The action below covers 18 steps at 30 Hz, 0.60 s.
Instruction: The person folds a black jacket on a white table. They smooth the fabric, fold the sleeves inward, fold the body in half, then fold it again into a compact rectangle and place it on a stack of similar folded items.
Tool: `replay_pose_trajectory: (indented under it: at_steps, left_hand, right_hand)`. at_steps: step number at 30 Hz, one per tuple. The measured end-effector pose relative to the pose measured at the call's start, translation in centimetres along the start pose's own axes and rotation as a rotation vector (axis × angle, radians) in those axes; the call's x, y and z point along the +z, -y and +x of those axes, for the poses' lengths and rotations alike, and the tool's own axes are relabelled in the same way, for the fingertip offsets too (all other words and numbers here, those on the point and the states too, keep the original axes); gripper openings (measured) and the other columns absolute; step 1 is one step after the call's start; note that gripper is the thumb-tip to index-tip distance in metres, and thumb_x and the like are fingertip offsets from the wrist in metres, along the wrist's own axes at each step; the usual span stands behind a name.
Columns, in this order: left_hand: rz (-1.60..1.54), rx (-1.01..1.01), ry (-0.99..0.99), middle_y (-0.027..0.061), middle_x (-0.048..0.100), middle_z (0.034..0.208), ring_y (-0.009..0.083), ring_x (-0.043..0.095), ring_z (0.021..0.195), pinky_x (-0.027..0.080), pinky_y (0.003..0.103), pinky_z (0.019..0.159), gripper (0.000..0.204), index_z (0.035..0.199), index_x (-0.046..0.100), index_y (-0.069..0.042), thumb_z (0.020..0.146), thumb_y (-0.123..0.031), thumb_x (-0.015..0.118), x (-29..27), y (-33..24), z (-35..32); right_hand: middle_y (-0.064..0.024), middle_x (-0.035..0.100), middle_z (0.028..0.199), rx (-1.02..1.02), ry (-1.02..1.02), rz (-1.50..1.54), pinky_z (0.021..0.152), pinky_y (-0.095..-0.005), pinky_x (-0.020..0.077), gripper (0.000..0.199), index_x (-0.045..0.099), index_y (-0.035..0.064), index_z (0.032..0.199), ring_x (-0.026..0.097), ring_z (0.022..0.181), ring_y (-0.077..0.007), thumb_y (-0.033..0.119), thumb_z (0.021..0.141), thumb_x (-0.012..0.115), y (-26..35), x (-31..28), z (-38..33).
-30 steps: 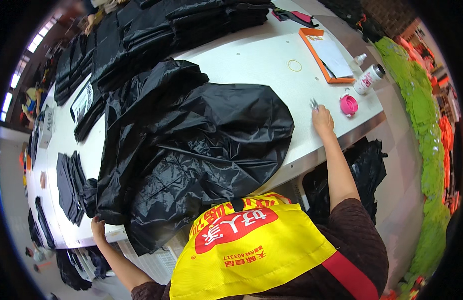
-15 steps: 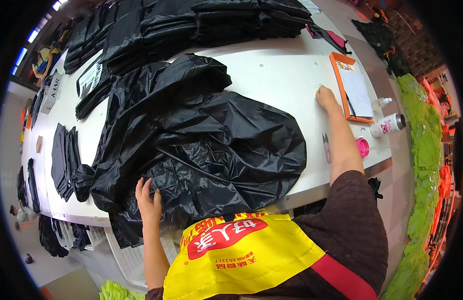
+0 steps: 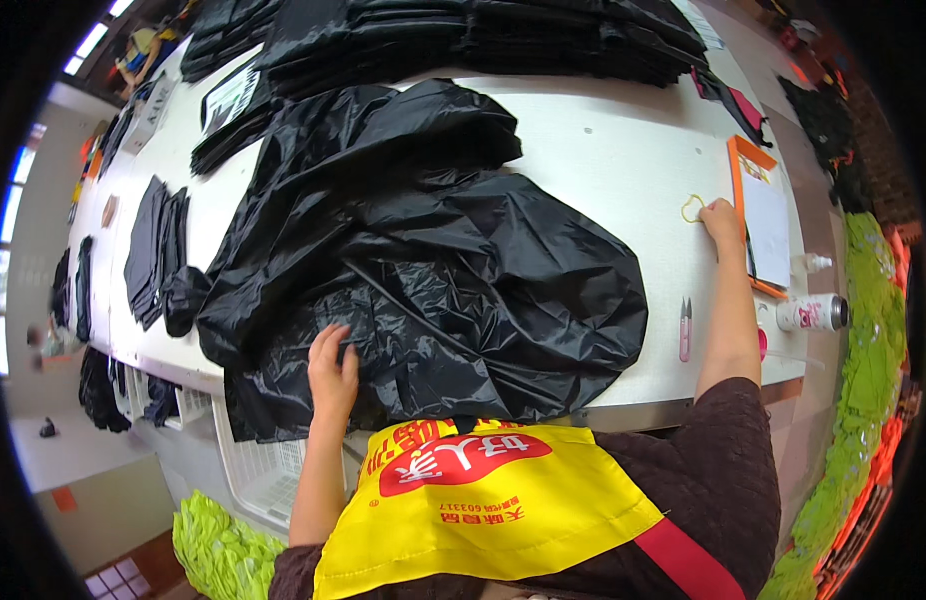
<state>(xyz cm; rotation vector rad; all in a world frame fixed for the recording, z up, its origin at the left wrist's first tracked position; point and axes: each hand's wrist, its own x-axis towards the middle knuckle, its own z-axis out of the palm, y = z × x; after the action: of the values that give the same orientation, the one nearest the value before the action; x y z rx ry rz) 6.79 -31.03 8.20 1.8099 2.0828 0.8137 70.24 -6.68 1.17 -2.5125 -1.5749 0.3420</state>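
The right hand (image 3: pixel 723 222) pinches a yellow band (image 3: pixel 686 210) just beside an orange tray (image 3: pixel 738 165); snips (image 3: pixel 685 335) and a white bottle (image 3: pixel 815 312) sit nearer the body. The left hand (image 3: pixel 333 375) — fingers loosely curled, released — is over rumpled black fabric (image 3: pixel 453 270), touching or not I cannot tell. Folded black stacks (image 3: pixel 483 40) block the far side. The fabric overhangs the front edge (image 3: pixel 623 393); white tabletop (image 3: pixel 623 180) stretches between fabric and tray.

a cloth (image 3: pixel 433 260) lies on the table (image 3: pixel 633 180), with stacks (image 3: pixel 463 40) behind it and a pile (image 3: pixel 155 255) to its left. to its right are snips (image 3: pixel 686 335); farther right, a bottle (image 3: pixel 811 313) is before a tray (image 3: pixel 737 180) of paper (image 3: pixel 768 225). a rubber band (image 3: pixel 686 212) is between cloth and tray.
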Motion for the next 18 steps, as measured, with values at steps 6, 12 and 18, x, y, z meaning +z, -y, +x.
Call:
replay_pose_trajectory:
  at_steps: [6,12,18]
  left_hand:
    - [-0.133,0.209,0.107,0.0166,0.059,0.107,0.0325,0.056,0.102,0.044,0.036,0.088,0.027,0.104,0.06,-0.002,0.077,-0.003,0.06,2.4,-6.0,3.6]
    - [-0.019,0.671,-0.14,0.0159,0.058,0.109,0.0331,0.053,0.106,0.043,0.038,0.09,0.036,0.109,0.057,-0.002,0.074,-0.006,0.066,3.5,-11.2,12.0]
    - [0.417,0.616,-0.275,0.0136,0.059,0.108,0.0318,0.051,0.108,0.041,0.039,0.09,0.041,0.112,0.056,-0.009,0.076,-0.025,0.067,5.3,-11.0,22.5]
  right_hand:
    - [-0.0102,0.061,0.068,0.031,-0.224,0.401,0.051,-0.0292,0.045,0.021,0.062,0.0022,0.082,0.058,0.058,-0.0164,0.022,0.079,0.056,-4.9,-3.2,7.0]
    - [-0.0047,0.062,0.074,-0.142,-0.205,0.58,0.051,-0.0238,0.0452,0.032,0.063,0.0025,0.091,0.056,0.056,-0.0097,0.034,0.086,0.058,-6.4,-8.0,5.2]
    - [-0.0075,0.059,0.108,-0.252,0.79,0.977,0.085,-0.0328,0.0463,0.053,0.044,0.0038,0.129,0.056,0.097,-0.0184,0.037,0.087,0.049,13.0,-0.1,-20.3]
